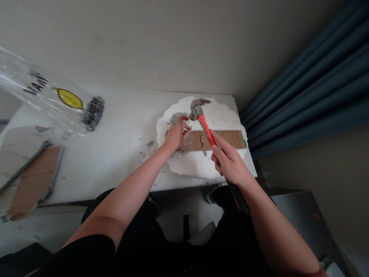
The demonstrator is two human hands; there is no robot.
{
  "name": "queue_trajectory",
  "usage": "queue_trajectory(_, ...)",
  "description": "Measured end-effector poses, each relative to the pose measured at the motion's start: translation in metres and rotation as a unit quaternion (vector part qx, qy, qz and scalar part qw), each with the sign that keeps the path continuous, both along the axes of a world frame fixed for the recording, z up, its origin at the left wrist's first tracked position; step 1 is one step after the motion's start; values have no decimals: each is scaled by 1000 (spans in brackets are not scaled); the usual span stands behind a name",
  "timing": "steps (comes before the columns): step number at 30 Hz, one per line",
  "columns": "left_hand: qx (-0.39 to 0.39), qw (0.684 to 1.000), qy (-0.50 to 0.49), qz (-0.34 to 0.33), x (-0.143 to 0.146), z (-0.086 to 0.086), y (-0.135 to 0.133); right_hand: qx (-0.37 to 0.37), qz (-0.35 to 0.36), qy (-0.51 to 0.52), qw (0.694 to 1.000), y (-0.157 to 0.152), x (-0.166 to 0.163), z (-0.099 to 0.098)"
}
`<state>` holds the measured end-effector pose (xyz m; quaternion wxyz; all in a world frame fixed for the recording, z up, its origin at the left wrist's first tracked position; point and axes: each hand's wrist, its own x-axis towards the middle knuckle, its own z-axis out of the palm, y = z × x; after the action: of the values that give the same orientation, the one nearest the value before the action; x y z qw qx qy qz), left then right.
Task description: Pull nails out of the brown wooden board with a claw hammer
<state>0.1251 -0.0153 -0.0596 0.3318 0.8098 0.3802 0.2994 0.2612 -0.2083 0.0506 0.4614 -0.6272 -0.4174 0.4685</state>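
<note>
My right hand [227,157] is closed round the red and black handle of a claw hammer [205,125]. The hammer's grey head is raised near my left fingers. With bent fingers, my left hand [177,135] pinches what looks like a small nail [190,127] over a wooden board [219,140]. The board lies flat on a white, ragged-edged sheet [196,165]. A small dark and white piece [202,140] sits on the board between my hands. Behind my left hand, small grey bits [176,116], possibly nails, lie in a heap.
A clear plastic bag [46,90] with dark grey contents stands at the left of the white table [123,127]. Another brown board [37,181] with grey bars lies at the left front. Blue curtains [311,84] hang at the right, above a dark box-like surface [302,215].
</note>
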Motion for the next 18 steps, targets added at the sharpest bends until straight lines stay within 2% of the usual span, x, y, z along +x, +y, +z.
queue_trajectory(8, 10, 1000, 11, 1, 1, -3, 0, -8, -4, 22, 1000, 0, 1, 1)
queue_trajectory(14, 17, 999, 30, 33, 2, 4, -3, -18, 11, 30, 999, -1, -1, 1)
queue_trajectory(18, 35, 999, 13, 25, 2, 6, -3, -13, 9, 28, 999, -1, -1, 0)
